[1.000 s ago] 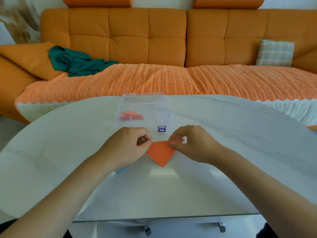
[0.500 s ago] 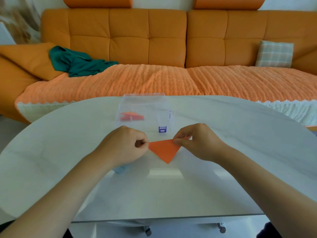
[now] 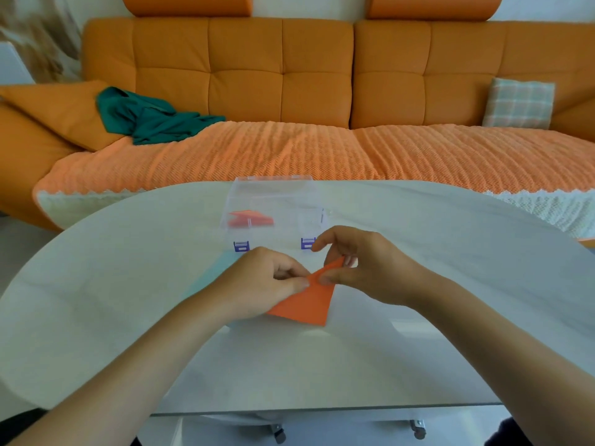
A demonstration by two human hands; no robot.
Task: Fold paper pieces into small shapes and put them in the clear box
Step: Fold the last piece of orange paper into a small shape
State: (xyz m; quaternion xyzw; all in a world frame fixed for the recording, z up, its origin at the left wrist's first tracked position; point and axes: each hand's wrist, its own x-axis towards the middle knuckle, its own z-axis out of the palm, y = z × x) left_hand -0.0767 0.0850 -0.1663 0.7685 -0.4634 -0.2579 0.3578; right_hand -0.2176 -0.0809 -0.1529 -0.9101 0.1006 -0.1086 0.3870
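Orange paper (image 3: 306, 305) now turned vs. before, one corner up, L hand (image 3: 264, 281) & R hand (image 3: 367, 268) both pinching it.

home living room, likely | orange sofa (image 3: 280, 72) | cushions (image 3: 518, 103)

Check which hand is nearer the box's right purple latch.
Right. Right hand has its index fingertip beside the latch; left hand is left of it, nearer the person. Both pinch the paper.

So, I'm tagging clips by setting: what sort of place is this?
Likely a home living room: an orange sofa with a plaid cushion and a green cloth on it, behind a pale table.
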